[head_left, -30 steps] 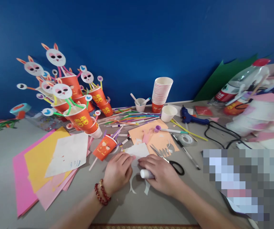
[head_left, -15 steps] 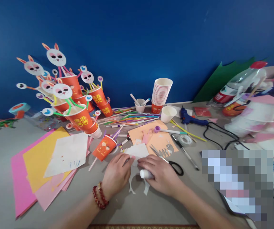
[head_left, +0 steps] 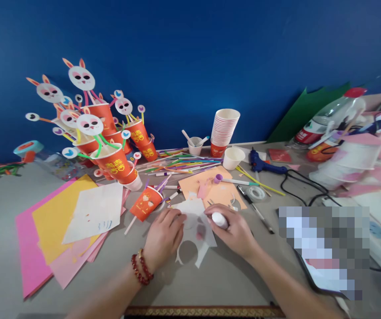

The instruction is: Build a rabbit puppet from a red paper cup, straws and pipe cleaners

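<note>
A white sheet of paper [head_left: 192, 208] with round cut-outs lies in front of me. My left hand [head_left: 165, 232] has its fingers curled together at the sheet's left side, pinching the paper. In my right hand [head_left: 235, 235] is a white glue stick [head_left: 219, 220], gripped over the sheet's right side. Between my hands a dark and pinkish patch shows on the paper. A purple cap [head_left: 218, 178] rests on the orange paper [head_left: 193, 179] just beyond. Scissors are mostly hidden under my right hand.
Orange cups with rabbit faces [head_left: 110, 164] stand at the left, behind coloured sheets [head_left: 27, 248]. Stacked paper cups [head_left: 225, 128], coloured sticks [head_left: 184, 166] and a blue glue gun [head_left: 265, 166] are at the back. A pen [head_left: 257, 210] and a phone [head_left: 305, 266] lie right.
My right hand has moved right and slightly up with the glue stick, which now stands more upright. More of the cut white paper shows between my hands; the scissors' handle is now covered.
</note>
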Action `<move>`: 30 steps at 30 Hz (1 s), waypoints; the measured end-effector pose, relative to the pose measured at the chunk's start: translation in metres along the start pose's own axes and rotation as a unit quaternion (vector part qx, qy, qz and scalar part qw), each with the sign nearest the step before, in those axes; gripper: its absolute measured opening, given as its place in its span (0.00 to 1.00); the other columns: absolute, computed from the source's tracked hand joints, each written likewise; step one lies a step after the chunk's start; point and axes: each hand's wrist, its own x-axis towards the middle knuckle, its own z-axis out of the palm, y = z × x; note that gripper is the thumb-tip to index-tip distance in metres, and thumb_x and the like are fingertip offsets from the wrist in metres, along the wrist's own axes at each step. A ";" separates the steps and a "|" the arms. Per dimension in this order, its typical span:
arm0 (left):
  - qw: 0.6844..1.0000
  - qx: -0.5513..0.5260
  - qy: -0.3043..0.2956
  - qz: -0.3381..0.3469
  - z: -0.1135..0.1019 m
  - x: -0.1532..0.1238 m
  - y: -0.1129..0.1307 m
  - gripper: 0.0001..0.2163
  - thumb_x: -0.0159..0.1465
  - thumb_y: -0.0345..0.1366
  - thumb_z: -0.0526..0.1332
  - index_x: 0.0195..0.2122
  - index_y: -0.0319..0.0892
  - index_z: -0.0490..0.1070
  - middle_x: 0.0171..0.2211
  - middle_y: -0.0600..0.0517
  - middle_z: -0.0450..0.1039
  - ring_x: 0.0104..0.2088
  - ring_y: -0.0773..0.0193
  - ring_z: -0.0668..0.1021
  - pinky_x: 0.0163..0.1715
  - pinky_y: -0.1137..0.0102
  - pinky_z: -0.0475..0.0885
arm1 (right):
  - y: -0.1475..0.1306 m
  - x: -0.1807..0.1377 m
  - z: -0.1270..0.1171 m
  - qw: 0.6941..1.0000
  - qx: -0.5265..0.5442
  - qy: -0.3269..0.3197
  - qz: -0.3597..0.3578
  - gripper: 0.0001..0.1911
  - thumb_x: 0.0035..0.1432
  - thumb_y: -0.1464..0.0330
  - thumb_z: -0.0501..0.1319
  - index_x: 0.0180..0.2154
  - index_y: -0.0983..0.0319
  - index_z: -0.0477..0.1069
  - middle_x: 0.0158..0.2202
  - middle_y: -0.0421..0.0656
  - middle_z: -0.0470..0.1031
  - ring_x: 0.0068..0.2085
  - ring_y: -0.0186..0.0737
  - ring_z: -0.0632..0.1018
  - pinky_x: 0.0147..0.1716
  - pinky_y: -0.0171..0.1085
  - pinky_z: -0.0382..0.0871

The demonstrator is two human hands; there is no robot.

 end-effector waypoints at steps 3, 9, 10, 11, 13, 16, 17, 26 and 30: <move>0.999 -0.033 -0.027 0.021 -0.004 0.002 0.009 0.09 0.67 0.30 0.56 0.47 0.41 0.72 0.44 0.46 0.72 0.46 0.55 0.73 0.48 0.60 0.72 | 0.001 0.002 -0.002 1.000 0.004 0.015 0.020 0.06 0.59 0.72 0.59 0.38 0.59 0.72 0.38 0.43 0.78 0.40 0.42 0.79 0.40 0.37 0.70; 0.992 -0.034 -0.113 0.039 -0.004 0.010 0.027 0.08 0.69 0.32 0.56 0.46 0.43 0.72 0.42 0.47 0.73 0.44 0.56 0.73 0.45 0.61 0.72 | -0.003 0.004 0.000 0.999 -0.030 -0.036 0.018 0.05 0.58 0.72 0.59 0.37 0.60 0.72 0.36 0.44 0.78 0.38 0.44 0.78 0.39 0.39 0.70; 0.991 -0.013 -0.125 0.040 -0.002 0.011 0.029 0.08 0.69 0.32 0.55 0.46 0.42 0.72 0.41 0.47 0.73 0.43 0.55 0.73 0.45 0.60 0.72 | -0.003 0.004 0.000 0.998 -0.033 -0.042 0.018 0.05 0.58 0.72 0.59 0.37 0.60 0.72 0.36 0.44 0.78 0.38 0.44 0.78 0.39 0.38 0.70; 0.990 0.010 -0.136 0.042 -0.001 0.012 0.031 0.08 0.69 0.31 0.55 0.45 0.42 0.72 0.41 0.48 0.73 0.43 0.55 0.73 0.44 0.60 0.71 | -0.004 0.004 0.001 0.998 -0.035 -0.047 0.018 0.05 0.58 0.72 0.59 0.37 0.60 0.72 0.36 0.44 0.78 0.38 0.44 0.78 0.38 0.38 0.70; 0.986 0.054 -0.151 0.049 0.002 0.015 0.034 0.07 0.69 0.31 0.55 0.43 0.42 0.72 0.40 0.48 0.73 0.41 0.55 0.73 0.42 0.59 0.71 | -0.004 0.004 0.001 0.998 -0.040 -0.051 0.017 0.05 0.58 0.72 0.59 0.37 0.60 0.72 0.36 0.44 0.78 0.38 0.44 0.77 0.38 0.38 0.70; 0.981 0.084 -0.168 0.047 0.002 0.020 0.037 0.04 0.68 0.30 0.56 0.40 0.42 0.70 0.39 0.48 0.72 0.41 0.54 0.72 0.40 0.59 0.71 | -0.004 0.004 0.001 0.998 -0.050 -0.046 0.018 0.05 0.58 0.71 0.59 0.37 0.60 0.72 0.36 0.44 0.78 0.38 0.44 0.77 0.39 0.39 0.70; 0.981 0.085 -0.171 0.044 0.001 0.022 0.038 0.04 0.68 0.29 0.57 0.39 0.41 0.70 0.39 0.48 0.71 0.41 0.54 0.72 0.41 0.59 0.71 | -0.003 0.004 0.000 0.998 -0.052 -0.043 0.018 0.05 0.58 0.71 0.59 0.37 0.60 0.72 0.36 0.44 0.78 0.38 0.44 0.77 0.39 0.39 0.70; 0.984 0.030 -0.175 0.020 0.000 0.027 0.035 0.03 0.66 0.28 0.58 0.41 0.39 0.68 0.41 0.47 0.71 0.43 0.54 0.72 0.46 0.59 0.70 | -0.005 0.005 -0.001 0.998 -0.050 -0.040 0.018 0.04 0.59 0.71 0.58 0.37 0.60 0.72 0.35 0.44 0.76 0.38 0.44 0.77 0.39 0.38 0.70; 0.984 0.032 -0.172 0.021 0.000 0.025 0.036 0.04 0.66 0.28 0.56 0.41 0.40 0.68 0.40 0.47 0.72 0.43 0.54 0.72 0.46 0.59 0.69 | -0.004 0.004 0.000 0.998 -0.052 -0.042 0.014 0.04 0.58 0.71 0.59 0.37 0.60 0.72 0.35 0.44 0.77 0.38 0.44 0.77 0.39 0.39 0.70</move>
